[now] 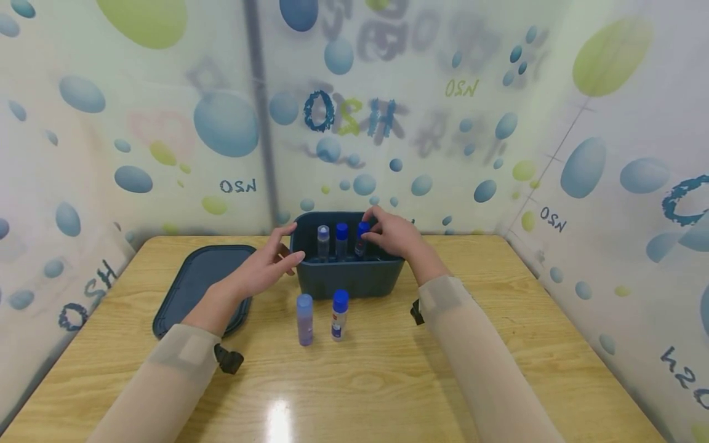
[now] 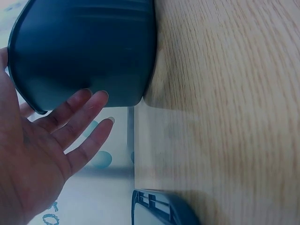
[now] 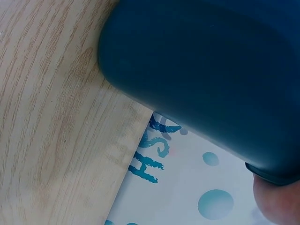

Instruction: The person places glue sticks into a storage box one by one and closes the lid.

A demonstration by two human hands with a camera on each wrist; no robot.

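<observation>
A dark blue-grey plastic bin (image 1: 349, 280) stands near the back of the table. Inside it are a clear-capped tube (image 1: 324, 243), a blue-capped tube (image 1: 341, 241) and a blue-capped glue stick (image 1: 360, 245), all upright. My right hand (image 1: 396, 235) reaches over the bin's right end and pinches that glue stick near its cap. Beside the bin's left end, my left hand (image 1: 264, 266) has its fingers spread and relaxed, with fingertips at the end wall (image 2: 89, 51). In front of the bin stand a pale blue translucent tube (image 1: 304, 320) and a white-bodied glue stick (image 1: 340, 317) with a blue cap.
A dark lid (image 1: 207, 277) lies flat on the wooden table (image 1: 354, 394) at the left, partly behind my left forearm. Printed curtains (image 1: 388, 166) with drop shapes hang behind the table and along both sides.
</observation>
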